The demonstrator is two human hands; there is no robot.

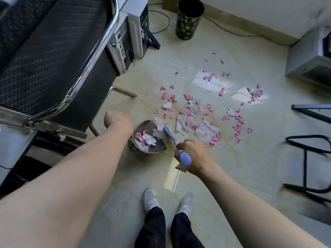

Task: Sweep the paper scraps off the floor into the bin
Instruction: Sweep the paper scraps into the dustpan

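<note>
Pink and white paper scraps [202, 111] lie scattered over the pale tiled floor in front of me. A metal dustpan [157, 147] stands on the floor near my feet, holding several pink and white scraps [146, 138]. My left hand [118, 120] is closed above the dustpan's left side, apparently on its handle, which is hidden. My right hand [189, 153] grips the blue handle of a broom [172, 136], whose head rests at the dustpan's mouth. The black bin [188, 20] with a gold pattern stands upright at the far wall.
A mesh office chair with chrome arms [59, 56] fills the left. A computer tower [129, 38] with cables stands behind it. Black chair legs [308, 158] and a grey box [311, 58] are on the right. My shoes [168, 203] are at the bottom centre.
</note>
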